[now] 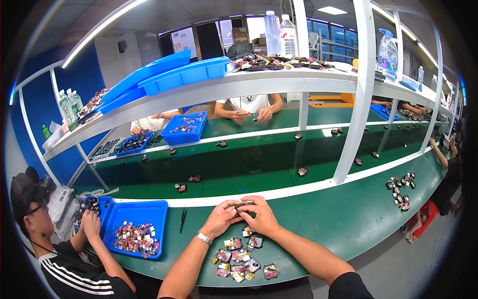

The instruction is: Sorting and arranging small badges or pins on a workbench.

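Note:
Over the green bench, my left hand [219,219] and my right hand [261,216] meet, fingers closed together on a small black electronic casing [240,207]. Most of that casing is hidden by the fingertips. Just below them lies a loose group of small electronic assemblies [252,264], dark shells with red, silver and yellow parts showing. Left of my left wrist, a pair of black tweezers [183,219] rests on the bench. Beyond it stands a blue tray [137,211] holding many small red and white parts.
Ahead, a green conveyor belt [244,167] carries scattered assemblies behind a white rail [189,203]. A white shelf [209,89] on posts spans above, with blue trays and bottles. A co-worker [64,249] sits close on the left. More assemblies [398,191] lie on the bench at right.

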